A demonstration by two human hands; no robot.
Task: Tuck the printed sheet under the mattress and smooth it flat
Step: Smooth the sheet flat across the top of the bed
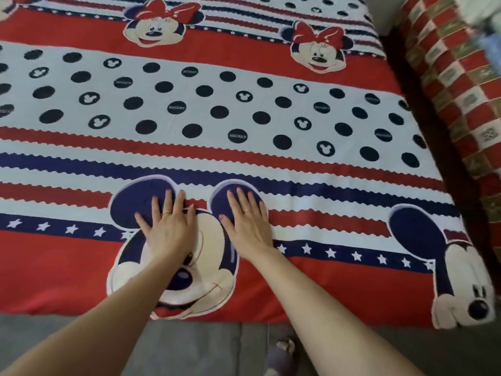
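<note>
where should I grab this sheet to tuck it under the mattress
Probably take the sheet along its near edge, where it hangs over the bed front, coming from below at the floor side. The top lies flat and taut under the left hand and right hand, offering no fold for a grip.

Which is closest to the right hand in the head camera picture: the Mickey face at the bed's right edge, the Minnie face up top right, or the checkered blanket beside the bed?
From the right hand, nearest first:
1. Mickey face, lower right, at the printed sheet's near edge.
2. Minnie face, straight up toward the far side.
3. Checkered blanket, off the bed, upper right.
</note>
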